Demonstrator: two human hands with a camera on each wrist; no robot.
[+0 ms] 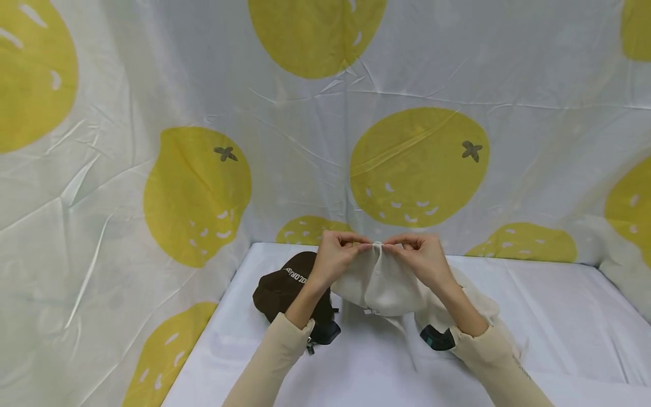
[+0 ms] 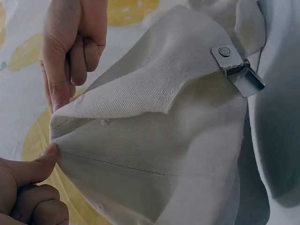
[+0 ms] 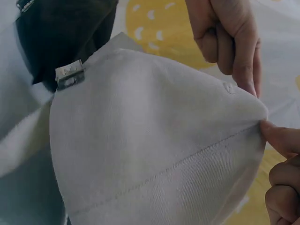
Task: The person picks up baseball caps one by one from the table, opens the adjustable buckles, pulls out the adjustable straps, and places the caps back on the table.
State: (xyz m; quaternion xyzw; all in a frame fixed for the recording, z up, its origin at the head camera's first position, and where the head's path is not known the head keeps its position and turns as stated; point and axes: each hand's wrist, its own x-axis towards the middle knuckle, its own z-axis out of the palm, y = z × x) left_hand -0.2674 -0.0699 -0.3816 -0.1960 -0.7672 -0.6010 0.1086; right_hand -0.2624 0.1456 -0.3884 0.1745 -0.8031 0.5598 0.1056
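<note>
Cream cap (image 1: 396,291) pinched at its top by left hand (image 1: 338,257) and right hand (image 1: 421,259); brown cap (image 1: 277,289) seen nearby on bench (image 1: 366,370).

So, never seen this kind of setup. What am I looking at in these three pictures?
There is no robot: the left grip and right grip are simply a person's bare hands. The wide picture comes from a camera on the person's head, looking forward and down. The two close-ups come from cameras on the wrists, one each.

On the white-covered table, a dark brown cap with pale lettering lies to the left. To the right is a pale cloth item, too hidden to name surely.

Between them, both grips pinch a pale cap at its upper end; the left wrist view shows its metal clasp.
</note>
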